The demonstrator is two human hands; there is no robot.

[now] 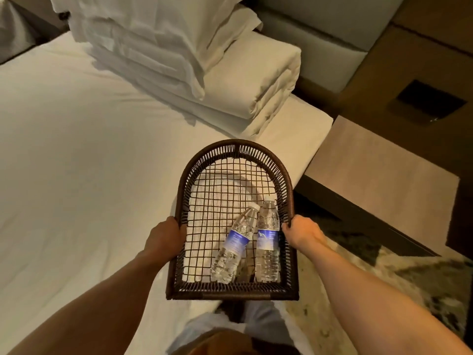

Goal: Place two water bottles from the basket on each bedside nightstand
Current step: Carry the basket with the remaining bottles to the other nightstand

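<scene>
I hold a dark woven basket (236, 149) with an arched far end over the edge of the bed. My left hand (163, 237) grips its left rim and my right hand (302, 233) grips its right rim. Two clear water bottles with blue labels lie in the near right part of the basket, caps pointing away from me. The left bottle (234, 244) leans at an angle toward the right bottle (267, 242), and they touch near the necks. A nightstand (378, 180) with a light brown top stands to the right of the bed, with nothing on the part I see.
The white bed (76, 162) fills the left side. Folded white linen (243, 80) and pillows (153, 29) are stacked at its head. A padded headboard (332, 34) runs behind them. A dark panel (430, 101) sits in the wall beyond the nightstand. Patterned carpet (384, 278) lies at right.
</scene>
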